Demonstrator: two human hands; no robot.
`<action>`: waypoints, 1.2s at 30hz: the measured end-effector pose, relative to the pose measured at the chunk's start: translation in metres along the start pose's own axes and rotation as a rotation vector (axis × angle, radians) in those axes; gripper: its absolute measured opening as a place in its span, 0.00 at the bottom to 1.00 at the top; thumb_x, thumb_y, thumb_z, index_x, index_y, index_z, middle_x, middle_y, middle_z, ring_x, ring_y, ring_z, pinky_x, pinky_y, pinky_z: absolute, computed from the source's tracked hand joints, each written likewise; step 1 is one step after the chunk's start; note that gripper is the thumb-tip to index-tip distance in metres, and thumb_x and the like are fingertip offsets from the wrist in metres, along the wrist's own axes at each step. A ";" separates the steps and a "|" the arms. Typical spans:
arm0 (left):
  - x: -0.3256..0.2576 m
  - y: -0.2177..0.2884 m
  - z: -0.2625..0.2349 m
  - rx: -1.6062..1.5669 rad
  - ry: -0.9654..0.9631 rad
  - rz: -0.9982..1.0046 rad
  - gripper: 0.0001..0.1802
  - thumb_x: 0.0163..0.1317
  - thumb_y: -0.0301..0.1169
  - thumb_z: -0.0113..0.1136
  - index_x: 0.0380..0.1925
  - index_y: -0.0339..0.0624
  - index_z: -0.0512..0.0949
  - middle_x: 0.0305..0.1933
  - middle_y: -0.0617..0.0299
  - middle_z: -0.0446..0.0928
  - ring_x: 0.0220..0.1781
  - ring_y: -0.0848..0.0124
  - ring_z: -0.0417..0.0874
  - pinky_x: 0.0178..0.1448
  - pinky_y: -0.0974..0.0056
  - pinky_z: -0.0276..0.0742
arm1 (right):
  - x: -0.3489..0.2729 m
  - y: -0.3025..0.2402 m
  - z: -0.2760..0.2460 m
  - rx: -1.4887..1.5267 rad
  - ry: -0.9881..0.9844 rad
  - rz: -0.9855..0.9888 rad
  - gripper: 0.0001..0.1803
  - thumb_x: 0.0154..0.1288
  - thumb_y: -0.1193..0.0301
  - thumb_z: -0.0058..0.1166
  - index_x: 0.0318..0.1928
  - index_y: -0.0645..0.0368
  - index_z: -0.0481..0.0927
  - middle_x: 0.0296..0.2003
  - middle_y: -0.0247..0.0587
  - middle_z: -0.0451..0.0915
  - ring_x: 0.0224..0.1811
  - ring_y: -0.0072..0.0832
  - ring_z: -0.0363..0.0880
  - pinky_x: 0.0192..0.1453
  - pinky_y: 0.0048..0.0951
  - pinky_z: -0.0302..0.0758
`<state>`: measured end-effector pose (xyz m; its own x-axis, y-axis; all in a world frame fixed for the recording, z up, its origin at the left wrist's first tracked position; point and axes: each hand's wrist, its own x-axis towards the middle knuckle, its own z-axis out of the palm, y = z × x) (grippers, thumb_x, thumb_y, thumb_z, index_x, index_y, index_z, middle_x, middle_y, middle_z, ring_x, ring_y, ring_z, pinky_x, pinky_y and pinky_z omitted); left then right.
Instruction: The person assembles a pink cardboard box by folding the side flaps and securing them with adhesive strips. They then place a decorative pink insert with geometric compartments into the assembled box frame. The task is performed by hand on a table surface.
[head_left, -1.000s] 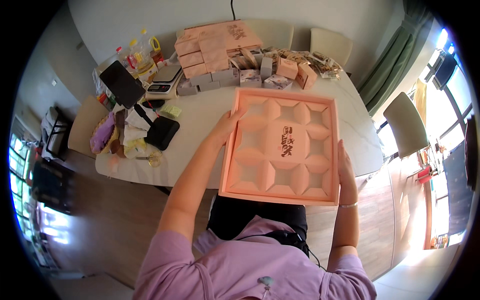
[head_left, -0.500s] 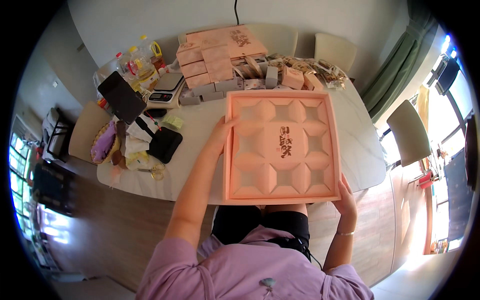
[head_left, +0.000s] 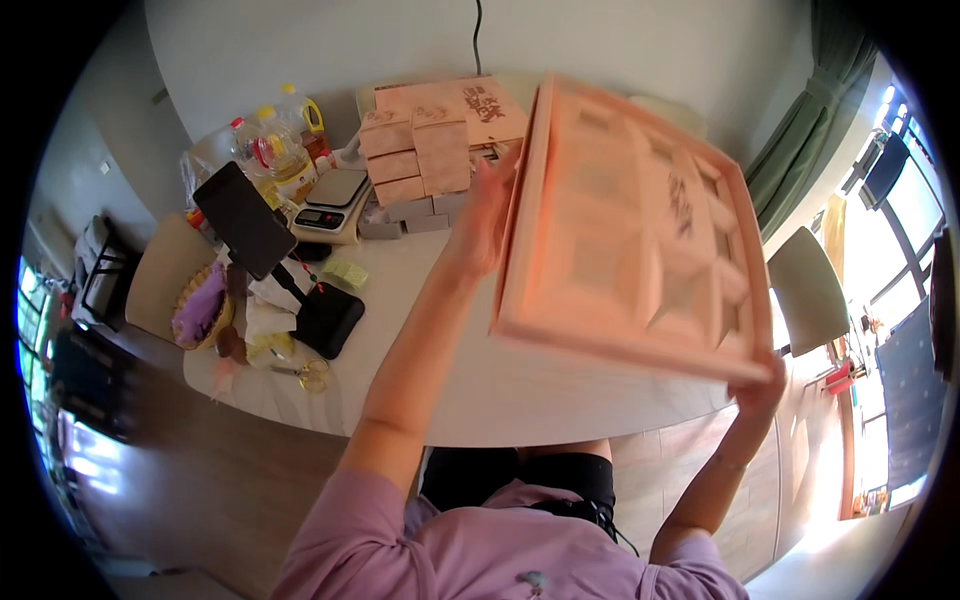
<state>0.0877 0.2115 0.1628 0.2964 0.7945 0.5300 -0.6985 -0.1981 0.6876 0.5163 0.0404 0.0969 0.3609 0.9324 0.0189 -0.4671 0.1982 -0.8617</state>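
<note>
A pale round-cornered table (head_left: pixel 560 400) fills the middle of my view, wood floor to the left and bright windows off to the right. Nearest me, my lilac sleeves come up from the bottom edge. Above them I have the large pink box lid (head_left: pixel 640 230) lifted clear of the table and tilted up on edge, its faceted face turned toward me – it is motion-blurred, so fine detail is lost. My right hand (head_left: pixel 762 378) sits at its lower right corner, fingers curled under the rim and gripping it. My left hand (head_left: pixel 488 215) is higher, at the left edge, fingers flattened and closed against the frame. So the lid lies between both hands, its long edge running from upper left down to lower right, the left hand being the farther and higher one. Further back on the table – a black tablet stand (head_left: pixel 275 260), a small kitchen scale (head_left: pixel 330 200), oil bottles (head_left: pixel 275 135), and a stack of small pink boxes (head_left: pixel 420 155) against the wall
</note>
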 end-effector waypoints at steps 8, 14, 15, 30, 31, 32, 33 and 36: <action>0.116 0.106 -0.009 0.423 0.324 0.332 0.32 0.75 0.58 0.46 0.61 0.43 0.77 0.64 0.60 0.76 0.61 0.72 0.77 0.55 0.61 0.82 | 0.201 -0.059 0.215 0.110 -0.395 0.025 0.18 0.73 0.55 0.55 0.49 0.57 0.80 0.38 0.37 0.85 0.33 0.30 0.85 0.32 0.31 0.84; 0.189 0.167 -0.116 1.111 0.577 0.008 0.23 0.69 0.46 0.60 0.45 0.33 0.82 0.42 0.58 0.84 0.44 0.68 0.85 0.56 0.57 0.82 | 0.332 -0.010 0.352 -0.016 -0.490 0.006 0.23 0.70 0.56 0.61 0.57 0.57 0.76 0.46 0.45 0.82 0.40 0.34 0.83 0.41 0.36 0.85; 0.202 0.166 -0.141 1.126 0.621 -0.012 0.22 0.67 0.44 0.62 0.45 0.31 0.82 0.42 0.56 0.84 0.43 0.68 0.85 0.52 0.57 0.82 | 0.354 0.007 0.368 -0.030 -0.525 0.011 0.25 0.69 0.56 0.61 0.59 0.58 0.75 0.48 0.47 0.82 0.43 0.36 0.84 0.42 0.38 0.86; 0.233 0.150 -0.315 1.674 0.804 -0.732 0.16 0.58 0.26 0.58 0.45 0.28 0.83 0.41 0.43 0.83 0.39 0.49 0.86 0.36 0.42 0.83 | 0.411 0.203 0.422 -0.111 -0.528 0.157 0.26 0.74 0.70 0.53 0.68 0.67 0.70 0.58 0.56 0.76 0.52 0.51 0.84 0.45 0.52 0.91; 0.237 0.146 -0.331 1.711 0.732 -0.802 0.16 0.58 0.27 0.60 0.44 0.28 0.83 0.42 0.43 0.84 0.39 0.49 0.87 0.37 0.43 0.83 | 0.415 0.209 0.418 -0.181 -0.513 0.158 0.25 0.73 0.71 0.52 0.67 0.68 0.71 0.58 0.56 0.76 0.52 0.50 0.84 0.44 0.51 0.91; 0.234 0.147 -0.340 1.743 0.673 -0.872 0.17 0.58 0.29 0.62 0.44 0.27 0.84 0.43 0.44 0.84 0.39 0.49 0.87 0.39 0.43 0.83 | 0.414 0.213 0.420 -0.285 -0.504 0.166 0.26 0.72 0.72 0.53 0.68 0.69 0.70 0.57 0.55 0.76 0.51 0.49 0.84 0.45 0.51 0.91; 0.231 0.149 -0.348 1.773 0.611 -0.942 0.17 0.58 0.30 0.64 0.43 0.27 0.84 0.44 0.44 0.85 0.39 0.48 0.87 0.40 0.43 0.83 | 0.413 0.217 0.422 -0.389 -0.495 0.174 0.27 0.71 0.74 0.55 0.68 0.69 0.69 0.56 0.54 0.76 0.51 0.47 0.83 0.45 0.52 0.91; 0.233 0.131 -0.303 1.755 0.603 -0.915 0.30 0.63 0.50 0.59 0.59 0.42 0.82 0.55 0.51 0.85 0.56 0.52 0.87 0.59 0.47 0.78 | 0.419 0.220 0.403 -0.549 -0.464 0.196 0.28 0.67 0.78 0.57 0.67 0.71 0.70 0.53 0.52 0.77 0.50 0.46 0.82 0.45 0.52 0.90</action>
<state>-0.1321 0.5445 0.2256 -0.3381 0.9349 -0.1081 0.8306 0.3504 0.4327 0.2393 0.5966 0.1202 -0.1218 0.9911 -0.0540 0.0268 -0.0511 -0.9983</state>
